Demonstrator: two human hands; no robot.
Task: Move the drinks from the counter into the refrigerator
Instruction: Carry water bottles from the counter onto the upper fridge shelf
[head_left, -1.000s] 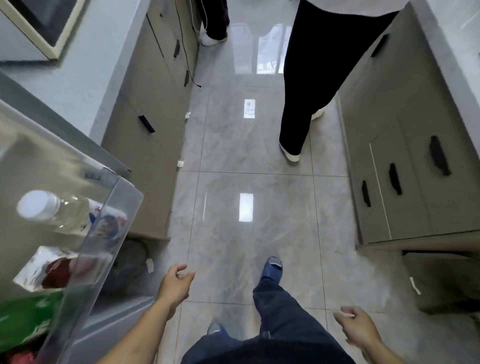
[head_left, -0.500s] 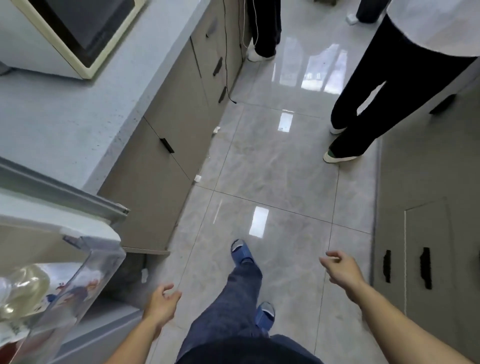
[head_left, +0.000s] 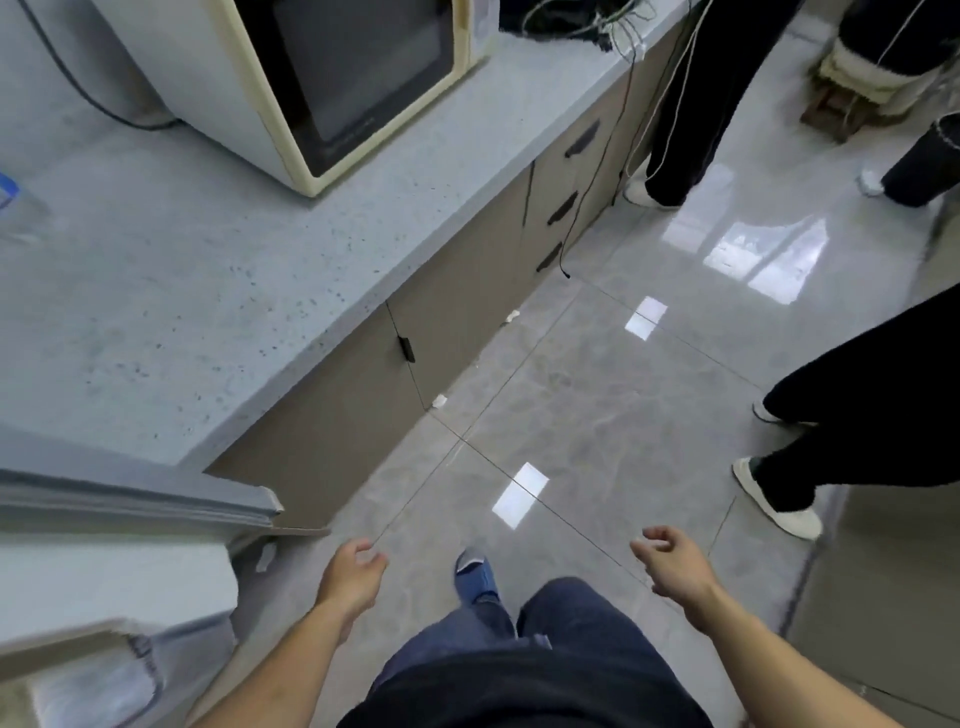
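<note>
The open refrigerator door (head_left: 130, 499) juts in at the lower left, with its clear door shelf (head_left: 98, 680) blurred at the bottom corner. The grey speckled counter (head_left: 218, 291) fills the upper left. At its far left edge shows part of a clear bottle with a blue cap (head_left: 13, 202). My left hand (head_left: 353, 571) hangs over the floor beside the door, fingers loosely curled, holding nothing. My right hand (head_left: 675, 564) is out over the floor to the right, fingers relaxed and holding nothing.
A cream microwave (head_left: 322, 78) stands on the counter with cables behind it. Brown cabinets (head_left: 457, 317) run below. A person in black trousers (head_left: 841, 410) stands at the right, and other legs (head_left: 691, 104) stand at the far end of the grey tiled floor (head_left: 597, 405).
The view has swung up and left from the refrigerator door shelf toward the counter. Both hands have stayed empty and risen slightly; the drinks in the door shelf have left the view.
</note>
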